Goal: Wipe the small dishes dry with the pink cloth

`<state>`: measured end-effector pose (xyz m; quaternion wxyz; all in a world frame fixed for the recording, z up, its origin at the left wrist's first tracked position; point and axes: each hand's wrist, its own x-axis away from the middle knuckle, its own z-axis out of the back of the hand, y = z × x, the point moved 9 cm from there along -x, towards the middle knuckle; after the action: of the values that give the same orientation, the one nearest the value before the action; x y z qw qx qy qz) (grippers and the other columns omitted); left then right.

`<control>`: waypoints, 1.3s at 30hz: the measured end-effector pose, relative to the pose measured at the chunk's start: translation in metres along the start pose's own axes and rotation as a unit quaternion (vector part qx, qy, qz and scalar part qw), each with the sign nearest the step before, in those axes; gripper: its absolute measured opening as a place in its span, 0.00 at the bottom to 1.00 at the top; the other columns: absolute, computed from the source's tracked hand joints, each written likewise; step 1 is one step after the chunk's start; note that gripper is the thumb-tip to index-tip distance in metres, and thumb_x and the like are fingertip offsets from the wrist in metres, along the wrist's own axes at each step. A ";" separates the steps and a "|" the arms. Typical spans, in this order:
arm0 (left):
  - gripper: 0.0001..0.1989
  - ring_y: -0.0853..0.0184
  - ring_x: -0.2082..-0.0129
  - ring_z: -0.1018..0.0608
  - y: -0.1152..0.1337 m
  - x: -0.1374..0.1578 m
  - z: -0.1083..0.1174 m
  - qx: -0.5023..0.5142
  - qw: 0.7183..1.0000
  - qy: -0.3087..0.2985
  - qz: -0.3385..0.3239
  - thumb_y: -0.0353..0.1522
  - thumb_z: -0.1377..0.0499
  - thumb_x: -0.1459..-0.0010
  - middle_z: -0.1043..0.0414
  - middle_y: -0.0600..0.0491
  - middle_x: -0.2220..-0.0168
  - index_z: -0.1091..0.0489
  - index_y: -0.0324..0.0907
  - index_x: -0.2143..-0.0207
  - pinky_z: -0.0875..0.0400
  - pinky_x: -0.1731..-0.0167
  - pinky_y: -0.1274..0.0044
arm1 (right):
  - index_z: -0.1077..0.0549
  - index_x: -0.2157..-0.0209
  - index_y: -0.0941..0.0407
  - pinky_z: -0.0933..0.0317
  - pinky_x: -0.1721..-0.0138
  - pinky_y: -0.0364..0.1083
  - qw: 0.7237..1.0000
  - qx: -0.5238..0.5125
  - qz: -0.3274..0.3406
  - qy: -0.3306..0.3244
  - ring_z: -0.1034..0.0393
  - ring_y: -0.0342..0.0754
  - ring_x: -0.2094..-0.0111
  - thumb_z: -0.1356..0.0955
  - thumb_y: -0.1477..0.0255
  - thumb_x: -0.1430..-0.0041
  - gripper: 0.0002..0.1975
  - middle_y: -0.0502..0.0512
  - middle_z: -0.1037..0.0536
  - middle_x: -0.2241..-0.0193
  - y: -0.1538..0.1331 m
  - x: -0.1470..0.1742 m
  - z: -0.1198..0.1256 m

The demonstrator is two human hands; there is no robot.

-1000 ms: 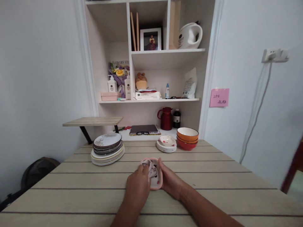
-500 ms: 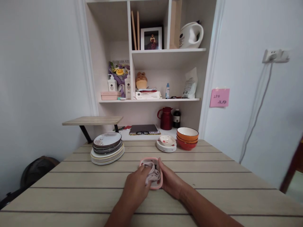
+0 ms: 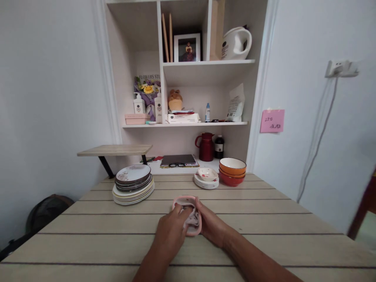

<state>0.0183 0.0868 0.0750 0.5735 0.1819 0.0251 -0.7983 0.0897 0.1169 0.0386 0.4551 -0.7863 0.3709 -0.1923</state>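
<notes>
A small bowl with a pink rim (image 3: pixel 194 234) is tilted toward me over the middle of the table. My right hand (image 3: pixel 214 225) grips its right side, thumb near the rim and the other fingers hidden behind it. Inside the bowl lies a crumpled pale cloth (image 3: pixel 194 220). My left hand (image 3: pixel 172 231) reaches in from the left, its fingers pressing the cloth against the inner wall. The fingertips are partly hidden in the folds.
On the wooden table (image 3: pixel 117 250) stand a plate stack (image 3: pixel 133 188) at left, small white dishes (image 3: pixel 206 182) behind the bowl, and orange and red bowls (image 3: pixel 232 172) at right. Behind are a closed laptop (image 3: pixel 178 159), glasses (image 3: pixel 177 165) and a red jug (image 3: pixel 206 148).
My left fingers have shifted deeper into the bowl, and the cloth has moved down and right, baring more of the upper inner wall. My right hand keeps its hold.
</notes>
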 end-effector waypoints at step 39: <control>0.10 0.67 0.61 0.22 -0.004 0.000 0.006 0.095 0.994 0.003 0.047 0.33 0.45 0.42 0.22 0.57 0.60 0.27 0.49 0.59 0.34 0.64 0.79 | 0.30 0.47 0.55 0.38 0.49 0.55 1.000 -0.014 -0.015 -0.004 0.27 0.55 0.52 0.40 0.48 0.39 0.30 0.61 0.21 0.54 0.007 -0.004 0.007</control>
<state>0.0130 0.0871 0.0798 0.5901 0.2387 -0.0577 -0.7691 0.0891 0.1218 0.0295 0.4424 -0.7992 0.3598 -0.1902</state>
